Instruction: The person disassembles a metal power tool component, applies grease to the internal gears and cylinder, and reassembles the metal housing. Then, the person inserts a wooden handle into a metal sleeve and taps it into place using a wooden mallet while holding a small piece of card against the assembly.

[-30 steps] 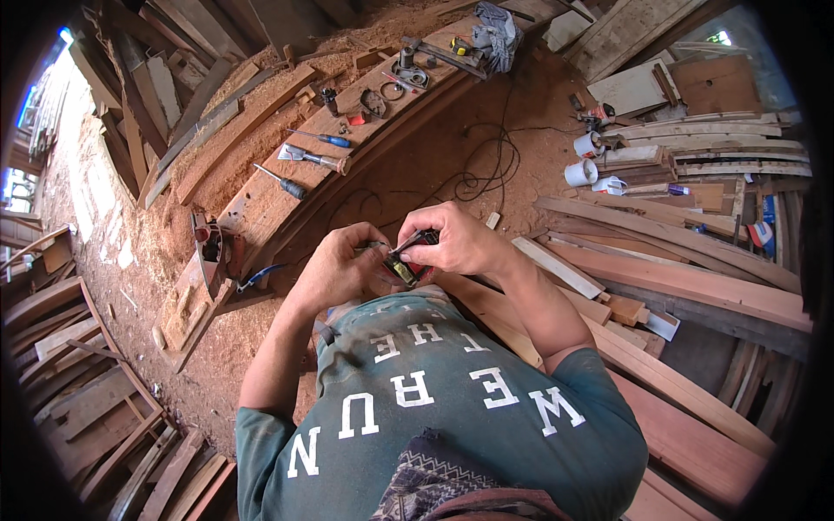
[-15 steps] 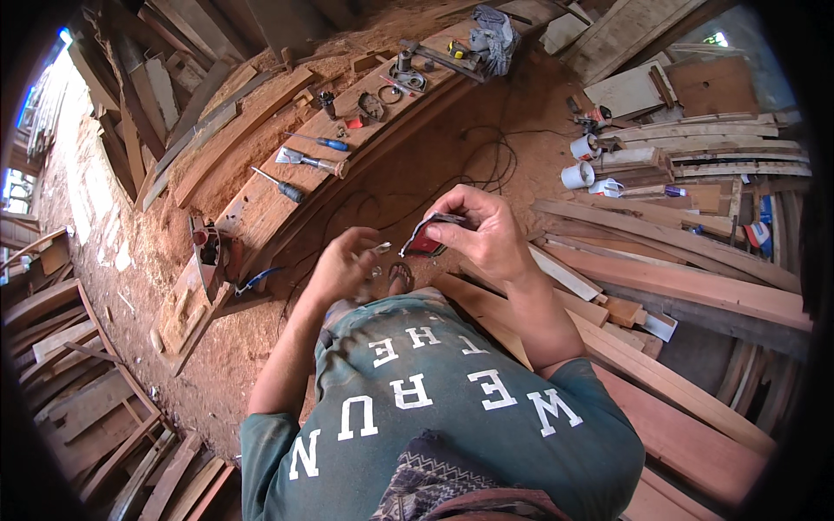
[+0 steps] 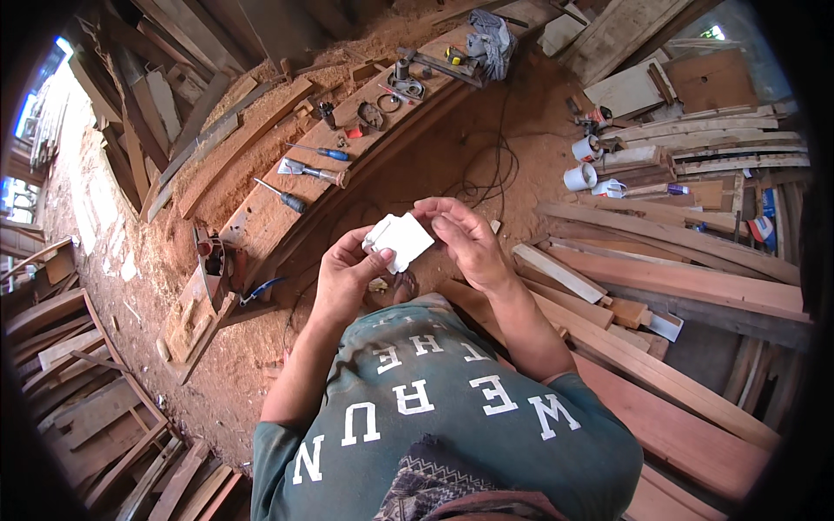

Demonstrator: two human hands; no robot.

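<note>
White flat piece (image 3: pixel 405 240) sits pinched between the left hand's (image 3: pixel 344 274) thumb and fingers; the right hand (image 3: pixel 475 247), half open, curls at its edge, contact unclear. Beyond both hands, open floor (image 3: pixel 452 143) borders the surface (image 3: pixel 257 214); boards (image 3: pixel 686 280) lie rightward.

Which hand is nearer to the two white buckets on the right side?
Right. The right hand is below and left of the buckets in the picture; the left hand, holding a white piece, is farther left.
</note>
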